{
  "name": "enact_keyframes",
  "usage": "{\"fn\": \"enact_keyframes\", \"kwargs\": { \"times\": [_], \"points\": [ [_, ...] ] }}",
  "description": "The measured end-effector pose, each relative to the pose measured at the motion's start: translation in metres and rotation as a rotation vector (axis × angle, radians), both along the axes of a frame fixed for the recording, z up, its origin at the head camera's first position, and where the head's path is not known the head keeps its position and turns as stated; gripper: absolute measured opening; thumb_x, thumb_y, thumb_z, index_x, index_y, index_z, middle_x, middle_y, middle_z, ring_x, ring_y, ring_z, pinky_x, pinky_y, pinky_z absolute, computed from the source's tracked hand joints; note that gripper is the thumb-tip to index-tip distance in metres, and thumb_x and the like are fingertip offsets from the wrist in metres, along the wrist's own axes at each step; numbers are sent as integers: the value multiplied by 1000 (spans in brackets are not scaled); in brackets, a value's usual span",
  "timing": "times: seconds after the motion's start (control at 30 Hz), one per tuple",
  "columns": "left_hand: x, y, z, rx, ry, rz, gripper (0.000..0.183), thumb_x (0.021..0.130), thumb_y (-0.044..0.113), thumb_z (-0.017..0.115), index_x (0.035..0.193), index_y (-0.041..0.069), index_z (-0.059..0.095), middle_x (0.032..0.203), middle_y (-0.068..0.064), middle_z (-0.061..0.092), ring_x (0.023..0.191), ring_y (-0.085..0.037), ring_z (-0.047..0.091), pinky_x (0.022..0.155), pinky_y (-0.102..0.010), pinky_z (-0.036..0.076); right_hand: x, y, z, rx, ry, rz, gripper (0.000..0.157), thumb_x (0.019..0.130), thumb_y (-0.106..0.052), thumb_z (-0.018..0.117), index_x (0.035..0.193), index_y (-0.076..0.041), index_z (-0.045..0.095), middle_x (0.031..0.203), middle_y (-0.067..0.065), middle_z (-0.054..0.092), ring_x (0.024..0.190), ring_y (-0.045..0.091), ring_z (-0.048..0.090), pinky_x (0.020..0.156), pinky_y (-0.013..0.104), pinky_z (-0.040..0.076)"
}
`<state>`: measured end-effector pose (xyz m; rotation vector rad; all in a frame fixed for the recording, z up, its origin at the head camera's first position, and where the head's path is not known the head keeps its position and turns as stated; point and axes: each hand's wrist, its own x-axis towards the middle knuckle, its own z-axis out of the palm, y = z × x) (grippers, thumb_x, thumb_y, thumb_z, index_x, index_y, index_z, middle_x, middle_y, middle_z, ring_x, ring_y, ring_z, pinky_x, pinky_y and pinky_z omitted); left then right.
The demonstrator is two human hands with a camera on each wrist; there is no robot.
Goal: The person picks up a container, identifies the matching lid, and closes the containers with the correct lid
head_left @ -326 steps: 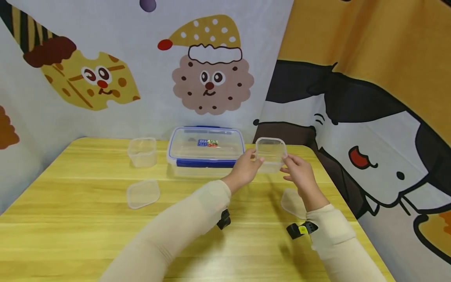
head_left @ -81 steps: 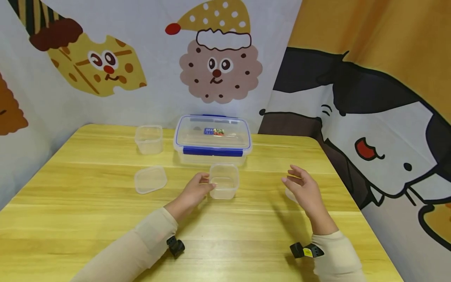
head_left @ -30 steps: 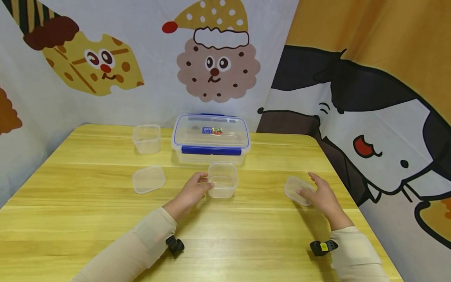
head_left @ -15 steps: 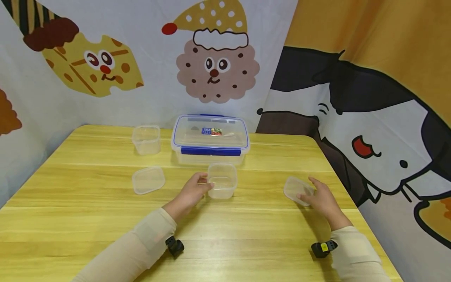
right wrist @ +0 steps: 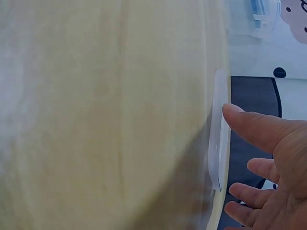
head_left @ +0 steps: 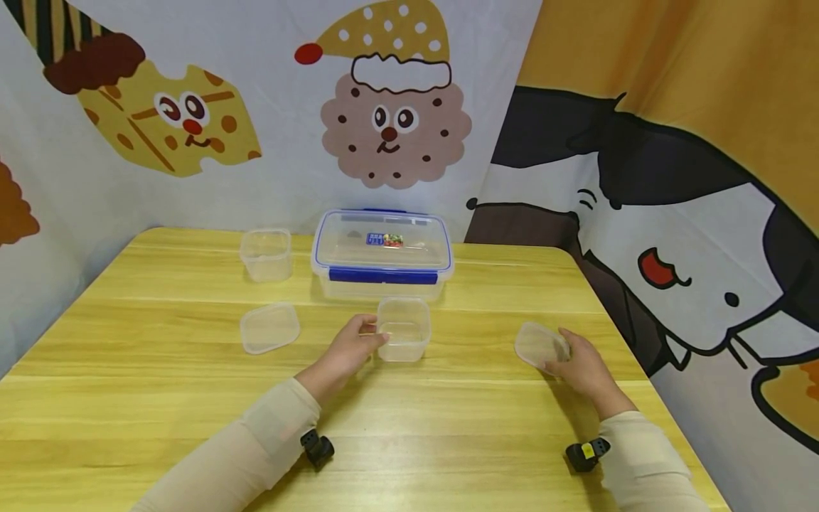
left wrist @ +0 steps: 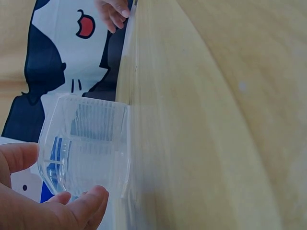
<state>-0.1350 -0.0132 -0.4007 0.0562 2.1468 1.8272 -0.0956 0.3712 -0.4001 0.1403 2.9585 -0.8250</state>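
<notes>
A small clear plastic container (head_left: 404,331) stands on the table in front of the big box. My left hand (head_left: 348,348) holds it at its left side, the thumb on the near side and the fingers behind; in the left wrist view thumb and fingers lie on either side of a corner of the container (left wrist: 86,143). Farther right, a translucent lid (head_left: 537,345) lies flat. At its right edge is my right hand (head_left: 585,366), fingers spread and the thumb at the rim. The right wrist view shows the lid (right wrist: 218,139) edge-on beside the thumb, the other fingers loosely bent.
A second clear container (head_left: 266,256) stands at the back left, with another lid (head_left: 270,328) in front of it. A large lidded box with blue clips (head_left: 382,249) stands at the back middle of the wooden table (head_left: 409,441), against a cartoon-printed cloth (head_left: 256,199).
Earlier both hands held the container up at the right; now it stands mid-table with the left hand still on it. The right hand moved to the lid, its fingers lowering slightly just now.
</notes>
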Motion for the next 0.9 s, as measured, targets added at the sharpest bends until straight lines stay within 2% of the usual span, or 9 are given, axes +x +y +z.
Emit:
{"fn": "enact_keyframes", "kwargs": {
  "times": [0.5,0.73,0.9],
  "points": [
    [0,-1,2,19,-13,-3,51,88,15,55,132,-2,33,126,-22,41,109,-32,46,88,-42,44,-3,0,-7,-27,-44,-15,76,82,-21,66,137,8,23,133,34,31,117,50,32,91,59,33],
    [-1,-2,3,16,-16,-2,52,89,16,55,133,-1,33,127,-21,40,110,-31,46,89,-43,43,-4,0,-7,-34,-24,-9,75,81,-19,66,135,11,24,132,36,31,116,50,32,92,60,32],
    [-2,-1,1,13,-12,-10,52,89,16,54,133,-1,33,127,-21,40,111,-32,45,89,-44,42,-2,2,-6,-49,-59,-20,78,81,-22,66,136,11,22,132,36,30,116,50,33,91,60,33]
  ]
}}
